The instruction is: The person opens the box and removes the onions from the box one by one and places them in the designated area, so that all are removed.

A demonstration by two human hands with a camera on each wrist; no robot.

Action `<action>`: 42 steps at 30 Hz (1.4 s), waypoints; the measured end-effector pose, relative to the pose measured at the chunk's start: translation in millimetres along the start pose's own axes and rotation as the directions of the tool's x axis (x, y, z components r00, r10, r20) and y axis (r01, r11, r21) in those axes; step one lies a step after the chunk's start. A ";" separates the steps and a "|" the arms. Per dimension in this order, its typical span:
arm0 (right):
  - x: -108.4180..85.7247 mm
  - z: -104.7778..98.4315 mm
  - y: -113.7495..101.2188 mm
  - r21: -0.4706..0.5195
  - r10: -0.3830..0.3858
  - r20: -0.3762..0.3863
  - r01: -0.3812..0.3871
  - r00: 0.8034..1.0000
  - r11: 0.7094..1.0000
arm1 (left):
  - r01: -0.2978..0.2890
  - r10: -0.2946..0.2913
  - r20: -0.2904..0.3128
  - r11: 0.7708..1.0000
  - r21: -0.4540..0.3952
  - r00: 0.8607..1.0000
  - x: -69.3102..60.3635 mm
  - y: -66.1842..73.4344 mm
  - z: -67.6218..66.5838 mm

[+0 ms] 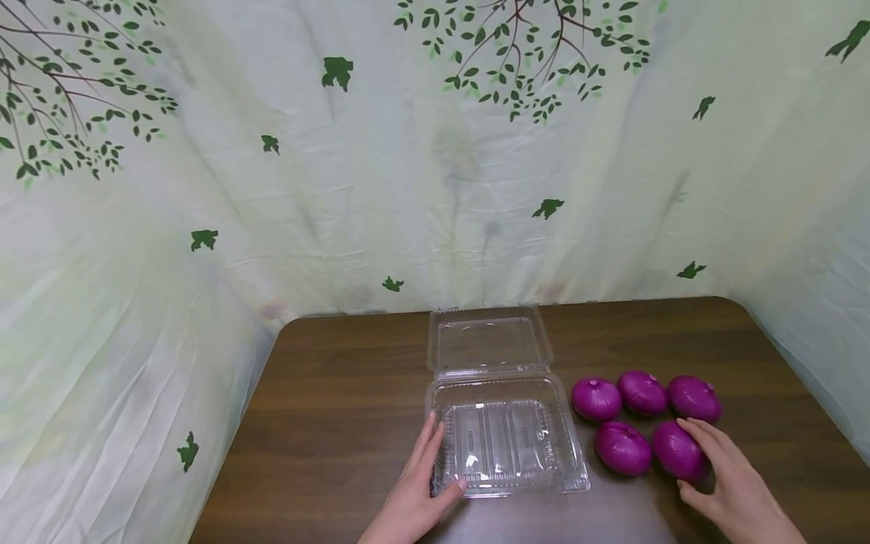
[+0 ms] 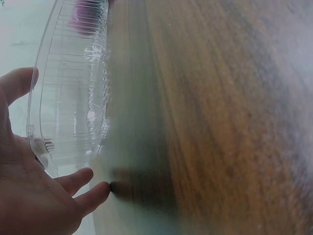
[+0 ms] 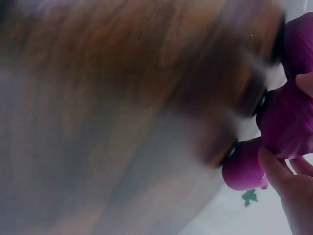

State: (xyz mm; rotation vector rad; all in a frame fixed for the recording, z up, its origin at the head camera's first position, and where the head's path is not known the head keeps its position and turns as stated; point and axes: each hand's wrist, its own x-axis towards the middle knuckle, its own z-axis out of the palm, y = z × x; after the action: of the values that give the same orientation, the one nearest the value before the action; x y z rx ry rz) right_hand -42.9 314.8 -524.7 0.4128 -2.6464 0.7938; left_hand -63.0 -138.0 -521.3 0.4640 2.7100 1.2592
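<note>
A clear plastic clamshell container lies on the table with its lid folded back toward the wall. My left hand rests at the container's near left corner, thumb over the rim and the other fingers fairly straight along its side. In the left wrist view the thumb and fingers lie on either side of the container's edge. To the right, my right hand grips the nearest right red onion, thumb and fingers on opposite sides. This onion still appears to be at table level.
Several more red onions sit close together: one left of the gripped one, others in a row behind. The brown wooden table extends left of the container. A white curtain printed with leaves hangs behind and beside the table.
</note>
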 end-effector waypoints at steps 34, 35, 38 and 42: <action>0.2 11.2 0.8 0.068 0.307 0.210 -0.327 0.928 0.943 | 0.003 -0.003 0.018 1.000 0.015 1.000 3.3 3.1 -0.2; 0.3 11.6 0.3 0.075 0.308 0.210 -0.330 0.928 0.941 | 0.001 -0.002 0.018 1.000 0.017 1.000 3.4 3.1 -0.3; 1.2 12.6 -1.2 0.087 0.305 0.199 -0.327 0.931 0.941 | -0.006 0.006 0.013 1.000 0.021 1.000 4.2 2.7 -0.2; 2.7 12.9 -3.4 0.081 0.298 0.169 -0.315 0.939 0.946 | -0.024 0.024 0.007 0.999 0.026 1.000 5.5 1.0 0.9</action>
State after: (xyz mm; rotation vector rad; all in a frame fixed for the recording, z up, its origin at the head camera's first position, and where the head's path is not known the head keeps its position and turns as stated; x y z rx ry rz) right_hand -47.2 304.2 -532.1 0.0870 -2.8640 1.0407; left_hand -67.8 -135.0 -521.0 0.5039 2.7265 1.2268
